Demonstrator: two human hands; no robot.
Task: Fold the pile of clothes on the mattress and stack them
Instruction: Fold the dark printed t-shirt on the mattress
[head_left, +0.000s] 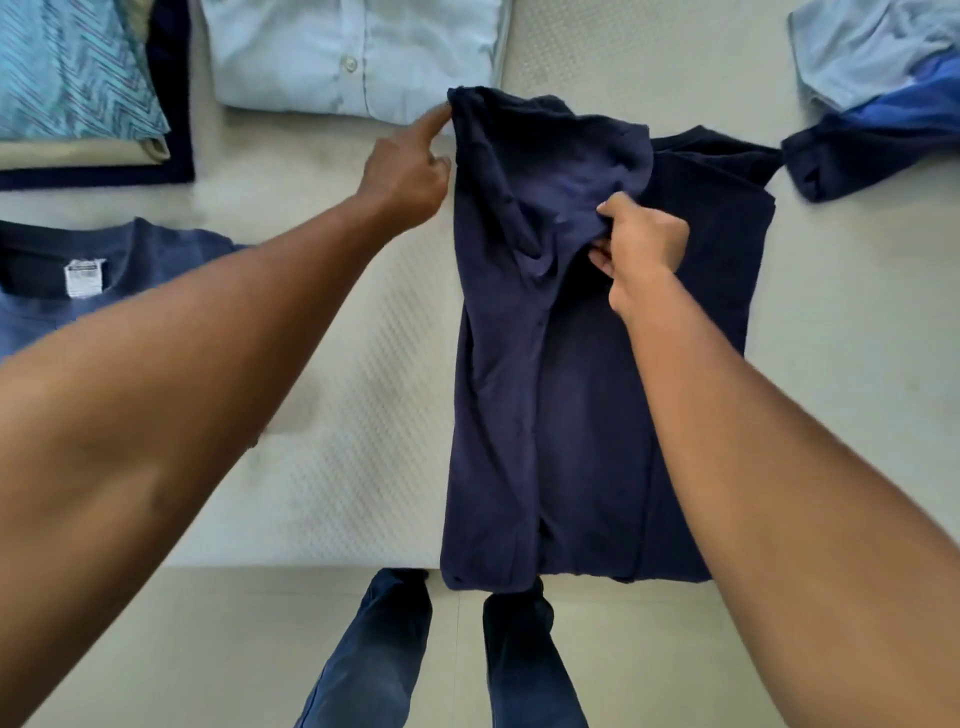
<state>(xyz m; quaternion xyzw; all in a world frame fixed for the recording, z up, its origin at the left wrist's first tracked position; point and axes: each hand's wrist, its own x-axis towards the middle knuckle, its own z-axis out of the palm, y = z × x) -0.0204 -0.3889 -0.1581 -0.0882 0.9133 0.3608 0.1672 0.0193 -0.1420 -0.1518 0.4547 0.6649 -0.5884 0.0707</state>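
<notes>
The right grip (641, 244) pinches a bunch of cloth near the middle of the dark navy cotton T-shirt (571, 389), thumb and curled fingers closed on the left panel that is being turned inward. The left grip (410, 166) reaches the raised upper corner of that same panel with its forefinger. The thumb is hidden, so I cannot tell whether it pinches the cloth or only touches it.

The T-shirt lies lengthwise on the cream quilted mattress (363, 364), its hem at the near edge. The left side is partly folded over and the far sleeve is still spread, so this garment looks about half done.

Further out, a folded pale blue button shirt (353, 57) lies just beyond. A stack topped by turquoise zigzag cloth (78, 67) sits at the far left. A blue T-shirt with a white neck label (130, 270) lies flat at the left. A loose heap of pale blue and navy garments (872, 104) waits at the far right, so several pieces appear left to fold and stack.
</notes>
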